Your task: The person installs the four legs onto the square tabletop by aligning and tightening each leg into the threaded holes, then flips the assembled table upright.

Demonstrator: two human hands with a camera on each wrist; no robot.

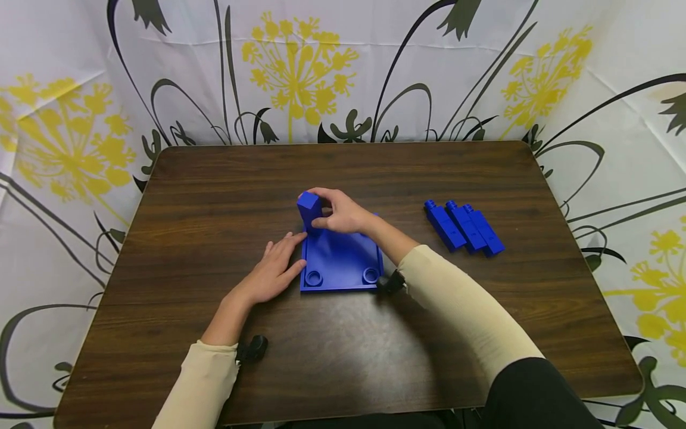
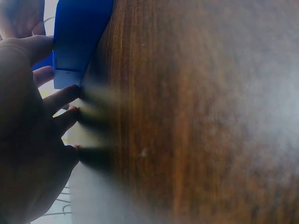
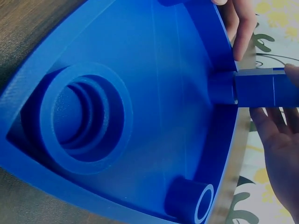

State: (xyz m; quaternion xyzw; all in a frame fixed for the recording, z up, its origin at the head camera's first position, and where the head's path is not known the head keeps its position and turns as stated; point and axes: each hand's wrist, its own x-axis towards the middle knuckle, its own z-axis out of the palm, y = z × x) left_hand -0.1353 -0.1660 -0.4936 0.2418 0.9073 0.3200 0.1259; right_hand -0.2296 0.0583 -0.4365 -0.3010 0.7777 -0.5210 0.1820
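Observation:
A shallow blue square panel [image 1: 343, 259] with raised edges lies on the table, round sockets in its corners. My right hand [image 1: 347, 213] grips a blue square leg [image 1: 309, 205] between thumb and fingers, holding it upright at the far left corner. In the right wrist view, the leg [image 3: 261, 87] meets the corner socket [image 3: 222, 87] end to end. Beside the panel, my left hand [image 1: 273, 268] rests with fingers spread, thumb and fingertips against its left edge. The left wrist view shows those fingertips [image 2: 70, 95] near the panel's corner [image 2: 70, 70].
Three more blue legs [image 1: 463, 227] with knobbed ends lie side by side on the right of the brown wooden table [image 1: 241, 190]. Behind it hangs a white cloth [image 1: 187, 59] with yellow and grey plant prints. Both wrists carry small black cameras [image 1: 256, 347].

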